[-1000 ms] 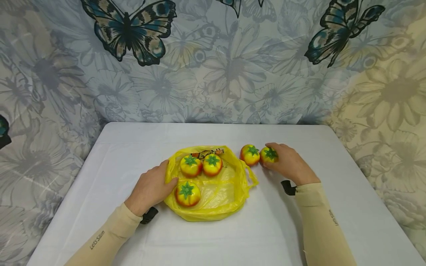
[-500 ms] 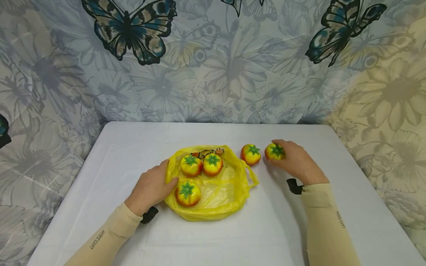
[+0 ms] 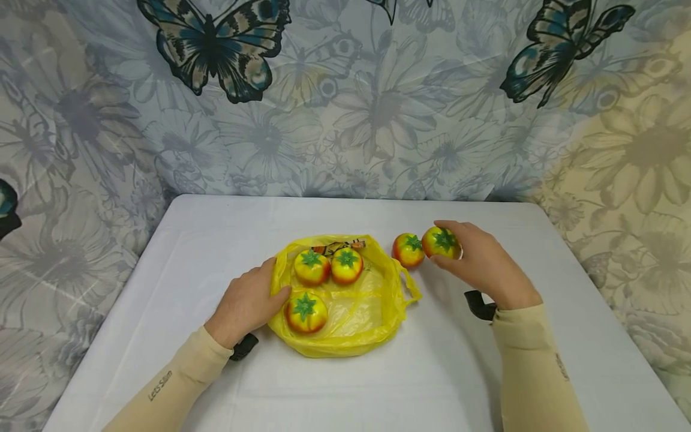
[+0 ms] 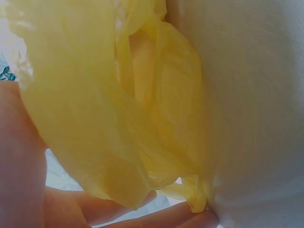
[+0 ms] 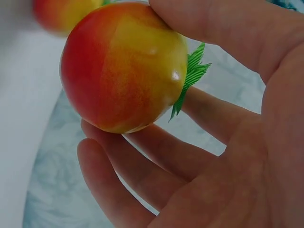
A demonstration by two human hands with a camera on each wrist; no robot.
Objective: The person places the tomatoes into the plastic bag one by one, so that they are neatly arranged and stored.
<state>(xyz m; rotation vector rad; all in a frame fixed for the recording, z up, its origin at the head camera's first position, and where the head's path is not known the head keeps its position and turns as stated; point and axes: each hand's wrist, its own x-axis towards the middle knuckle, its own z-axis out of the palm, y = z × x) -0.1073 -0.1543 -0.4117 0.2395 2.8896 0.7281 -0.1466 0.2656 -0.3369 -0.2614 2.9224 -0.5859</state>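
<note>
At the table's centre, a yellow plastic bag [image 3: 356,312] lies with its mouth spread wide, and three red-yellow toy tomatoes with green leafy tops, one of them the front tomato [image 3: 306,312], sit in it. My left hand [image 3: 243,303] grips the bag's left rim, thumb inside; in the left wrist view yellow plastic [image 4: 95,104] covers part of the fingers. Between thumb and fingers, my right hand [image 3: 488,261] holds another toy tomato [image 5: 126,71], seemingly raised off the table. Just left of it, a further tomato [image 3: 408,251] rests on the table beside the bag.
A white cloth covers the table [image 3: 216,222]. Behind it hangs a flowered backdrop [image 3: 378,114] with large butterflies. One bag handle [image 3: 411,288] sticks out on the right side, towards the right hand.
My right hand first drew its tomato to the right, away from the neighbouring one, then brought it up and back leftward. The left hand keeps its grip on the bag.
</note>
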